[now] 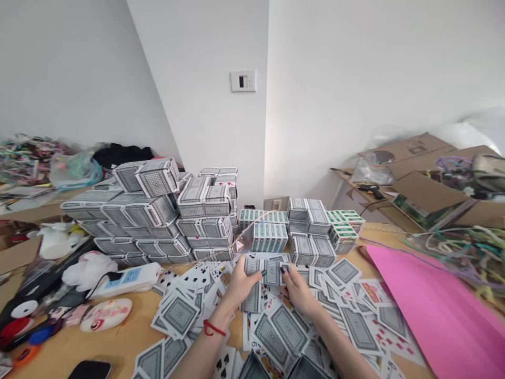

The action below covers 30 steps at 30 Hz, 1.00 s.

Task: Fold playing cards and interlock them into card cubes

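Both hands close on a grey-backed piece made of folded playing cards point(272, 276), held just above the table. My left hand point(241, 279) grips its left part, with the dark-nailed thumb pressed on the card backs. At the right edge, my right hand point(298, 290) pinches a card flap between thumb and fingers. Loose playing cards point(177, 315), some face up and some face down, lie scattered under and around both hands. Beyond them stand stacked blocks of folded cards point(203, 227) and green-and-white card boxes point(270, 237).
At left are a white power strip point(128, 280), a patterned oval object point(106, 315) and a phone point(90, 369). A pink sheet point(434, 310) covers the right side. Cardboard boxes point(430, 197) and a glue gun point(371, 190) sit farther right. A wall point(213, 131) rises behind.
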Each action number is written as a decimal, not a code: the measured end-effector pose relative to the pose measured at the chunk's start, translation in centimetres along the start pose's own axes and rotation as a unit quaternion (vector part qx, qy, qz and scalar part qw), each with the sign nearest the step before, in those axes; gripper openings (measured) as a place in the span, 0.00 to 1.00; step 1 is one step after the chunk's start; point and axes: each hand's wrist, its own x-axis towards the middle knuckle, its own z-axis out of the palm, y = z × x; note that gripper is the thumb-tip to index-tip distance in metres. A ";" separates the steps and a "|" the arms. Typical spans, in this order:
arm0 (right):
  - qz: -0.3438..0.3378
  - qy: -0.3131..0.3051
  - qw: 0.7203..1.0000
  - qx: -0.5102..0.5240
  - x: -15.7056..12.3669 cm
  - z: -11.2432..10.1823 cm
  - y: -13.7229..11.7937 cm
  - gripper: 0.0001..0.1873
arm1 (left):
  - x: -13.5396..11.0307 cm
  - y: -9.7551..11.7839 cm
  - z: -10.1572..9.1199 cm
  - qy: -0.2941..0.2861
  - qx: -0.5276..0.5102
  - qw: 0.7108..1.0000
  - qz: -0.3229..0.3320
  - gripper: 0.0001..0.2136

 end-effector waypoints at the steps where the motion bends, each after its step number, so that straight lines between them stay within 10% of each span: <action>1: 0.001 -0.003 1.000 -0.011 -0.1 0.0 -0.2 0.20 | 0.0 0.0 0.0 -0.010 -0.007 1.000 -0.003 0.16; 15: 0.025 0.010 0.997 0.077 -0.6 0.3 -0.3 0.19 | -0.6 0.8 0.8 -0.058 -0.145 0.984 -0.087 0.18; 22: -0.011 0.062 0.998 0.004 -0.2 0.7 0.1 0.18 | 0.0 0.2 0.2 0.033 -0.014 0.999 0.005 0.15; 26: -0.144 0.259 0.943 -0.153 -0.4 0.9 0.4 0.16 | 0.4 0.2 -0.1 0.117 0.041 0.991 0.049 0.14; 30: -0.244 0.281 0.886 -0.277 -1.1 2.0 0.9 0.17 | 0.0 0.6 -0.1 0.119 0.083 0.987 0.066 0.12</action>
